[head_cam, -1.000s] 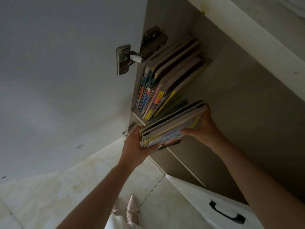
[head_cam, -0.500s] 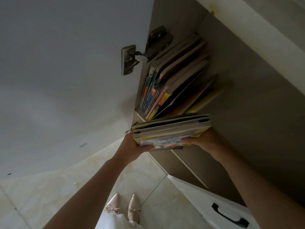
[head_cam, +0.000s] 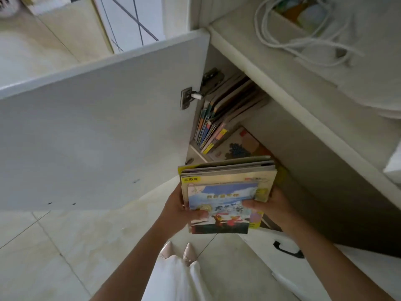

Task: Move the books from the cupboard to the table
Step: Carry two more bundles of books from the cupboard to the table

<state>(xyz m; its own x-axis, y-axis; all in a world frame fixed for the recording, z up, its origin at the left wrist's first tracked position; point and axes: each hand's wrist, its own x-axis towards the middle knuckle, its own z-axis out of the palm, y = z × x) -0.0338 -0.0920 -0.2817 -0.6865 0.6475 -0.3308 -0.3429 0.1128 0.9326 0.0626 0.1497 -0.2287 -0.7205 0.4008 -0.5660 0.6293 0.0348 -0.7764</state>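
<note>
A stack of thin, colourful picture books (head_cam: 225, 192) is held clear of the white cupboard (head_cam: 282, 148), just in front of its opening and above the pale tiled floor (head_cam: 65, 246). The left hand (head_cam: 180, 207) grips the stack's left edge, thumb curled onto the blue cover on top; the right hand (head_cam: 275, 207) grips the right edge the same way, thumb across the cover and fingers hidden beneath.

More books (head_cam: 219, 118) stand leaning on the shelf at the cupboard's left side, by the metal hinge (head_cam: 191, 96) of the open white door (head_cam: 97, 131), and one flat cardboard-coloured book (head_cam: 240, 144) lies on the shelf beside them.

The likeliest trouble is slippage. The books are glossy, thin and of unequal sizes, with the smallest on top, so a tilt towards the person could send the top one sliding to the floor. Only the side edges are gripped, so the middle of the stack could also sag or fan out. The open door is close on the left, and a turn that way may knock the stack against it. The leaning row may topple further now that it has less support.

Compared with half a second ago, the stack has come lower and nearer the person, tipped so its top cover shows rather than its spines. The view now takes in the pale table top (head_cam: 293, 68) above the cupboard, with a coiled white cable (head_cam: 303, 40) on it.
</note>
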